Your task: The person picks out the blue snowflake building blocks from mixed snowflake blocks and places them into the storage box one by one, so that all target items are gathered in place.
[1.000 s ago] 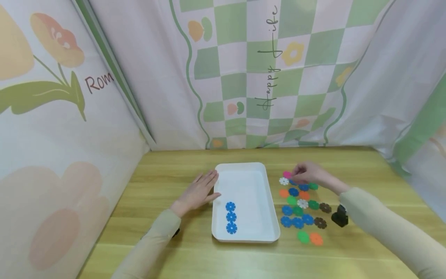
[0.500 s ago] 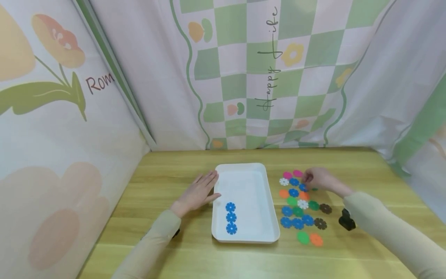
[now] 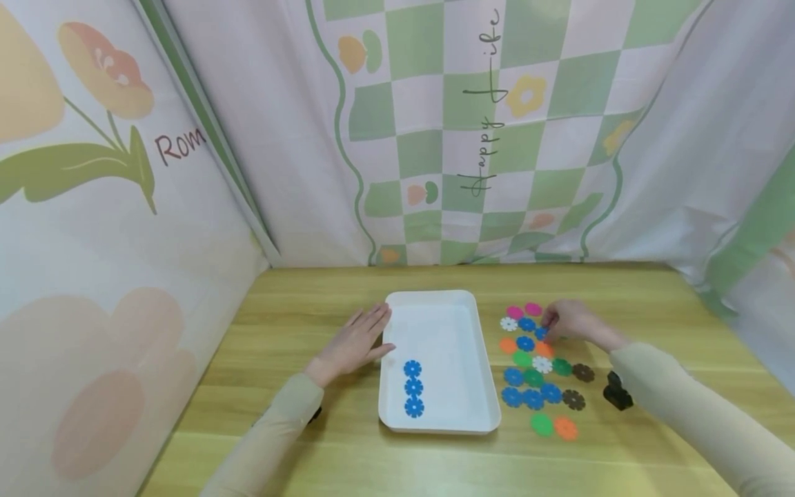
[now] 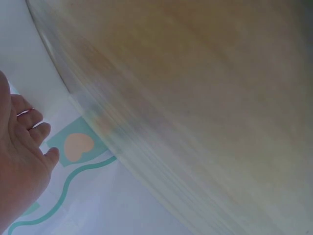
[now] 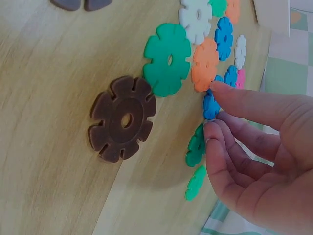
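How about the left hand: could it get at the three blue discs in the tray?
Probably yes: the left hand rests against the white tray, and nothing covers the blue discs.

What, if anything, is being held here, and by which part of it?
The right hand pinches a blue flower disc by its edge. The left hand holds nothing; it rests at the side of the white tray.

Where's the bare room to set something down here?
In the tray, beyond and right of its three blue discs; on the table, between tray and curtain, and left of the left hand. Crowded: right of the tray, where loose discs spread near the right hand.
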Demonstrator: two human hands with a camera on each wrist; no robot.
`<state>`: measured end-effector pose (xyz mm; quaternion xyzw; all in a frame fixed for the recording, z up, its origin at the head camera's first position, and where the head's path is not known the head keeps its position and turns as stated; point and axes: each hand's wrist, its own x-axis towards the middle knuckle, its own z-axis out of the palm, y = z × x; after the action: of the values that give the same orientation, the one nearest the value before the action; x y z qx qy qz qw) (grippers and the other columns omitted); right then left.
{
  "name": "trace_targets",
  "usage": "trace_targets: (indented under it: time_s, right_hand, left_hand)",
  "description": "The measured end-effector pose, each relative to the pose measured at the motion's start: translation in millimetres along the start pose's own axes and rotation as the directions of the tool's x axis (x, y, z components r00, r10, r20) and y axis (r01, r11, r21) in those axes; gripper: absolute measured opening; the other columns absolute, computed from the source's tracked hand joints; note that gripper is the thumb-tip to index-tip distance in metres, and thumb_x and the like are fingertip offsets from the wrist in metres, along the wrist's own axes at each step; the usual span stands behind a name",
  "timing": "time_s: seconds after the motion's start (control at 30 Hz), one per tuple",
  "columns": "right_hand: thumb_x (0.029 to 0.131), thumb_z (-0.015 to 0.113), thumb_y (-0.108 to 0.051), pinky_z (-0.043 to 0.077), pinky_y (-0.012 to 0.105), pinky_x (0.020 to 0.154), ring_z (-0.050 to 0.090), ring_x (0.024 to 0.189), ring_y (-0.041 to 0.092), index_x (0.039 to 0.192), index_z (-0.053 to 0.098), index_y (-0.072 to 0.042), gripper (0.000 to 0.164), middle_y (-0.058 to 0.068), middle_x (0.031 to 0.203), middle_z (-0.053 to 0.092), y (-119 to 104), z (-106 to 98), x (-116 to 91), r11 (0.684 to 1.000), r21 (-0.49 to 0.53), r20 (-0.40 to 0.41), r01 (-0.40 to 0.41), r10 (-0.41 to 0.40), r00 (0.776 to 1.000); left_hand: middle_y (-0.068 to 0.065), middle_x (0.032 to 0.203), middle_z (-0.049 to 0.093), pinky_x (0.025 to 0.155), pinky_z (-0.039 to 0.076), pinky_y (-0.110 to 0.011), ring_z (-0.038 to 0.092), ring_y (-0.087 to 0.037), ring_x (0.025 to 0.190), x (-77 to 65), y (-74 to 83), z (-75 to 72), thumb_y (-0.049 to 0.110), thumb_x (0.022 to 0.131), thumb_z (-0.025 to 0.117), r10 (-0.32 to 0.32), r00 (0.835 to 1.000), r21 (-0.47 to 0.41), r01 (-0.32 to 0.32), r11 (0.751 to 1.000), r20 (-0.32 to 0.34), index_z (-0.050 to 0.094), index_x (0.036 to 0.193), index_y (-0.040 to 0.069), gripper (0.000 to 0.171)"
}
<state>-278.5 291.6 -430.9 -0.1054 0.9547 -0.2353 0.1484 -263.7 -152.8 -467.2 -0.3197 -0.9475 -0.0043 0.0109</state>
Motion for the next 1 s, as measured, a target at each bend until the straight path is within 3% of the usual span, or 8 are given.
trace_targets:
  time_s: [0.27,0.6,0.77,1.0]
  right_hand:
    - [0.076,0.080,-0.009,0.052,0.030,0.067,0.058,0.078,0.020,0.094,0.064,0.006,0.029,0.013,0.087,0.065,0,-2,1,0.999,0.020,0.024,-0.026,0.026,0.999]
    - [0.077,0.079,-0.008,0.048,0.028,0.065,0.054,0.075,0.018,0.090,0.060,0.003,0.025,0.009,0.084,0.063,4,-5,-3,0.999,0.051,0.001,0.001,-0.001,1.000]
    - [0.080,0.076,-0.007,0.053,0.031,0.065,0.058,0.075,0.018,0.091,0.062,0.004,0.021,0.012,0.084,0.065,2,-9,-6,0.998,0.052,0.004,0.035,-0.035,0.999]
    - [0.087,0.066,-0.008,0.060,0.041,0.073,0.066,0.082,0.022,0.103,0.062,0.006,0.021,0.021,0.098,0.068,-10,-14,-8,0.995,0.084,0.024,0.050,-0.052,0.998]
  left_hand:
    - [-0.010,0.166,0.019,0.126,0.022,-0.048,0.021,-0.025,0.155,0.4,0.4,-0.2,0.057,0.103,0.036,-0.005,1.000,-0.002,0.005,1.000,0.004,0.020,0.158,0.006,0.077]
    - [-0.010,0.166,0.022,0.126,0.023,-0.047,0.023,-0.025,0.154,1.9,-0.1,-0.1,0.056,0.103,0.038,0.002,1.000,0.009,-0.002,1.000,-0.011,0.023,0.158,0.005,0.076]
    - [-0.011,0.165,0.023,0.125,0.025,-0.048,0.025,-0.026,0.154,1.3,-0.4,0.4,0.055,0.103,0.038,0.005,1.000,0.010,-0.005,1.000,-0.023,0.023,0.157,0.005,0.076]
    - [-0.011,0.166,0.023,0.125,0.024,-0.048,0.024,-0.026,0.154,0.4,-0.1,0.1,0.055,0.103,0.039,0.006,1.000,0.001,-0.006,1.000,-0.017,0.023,0.157,0.005,0.076]
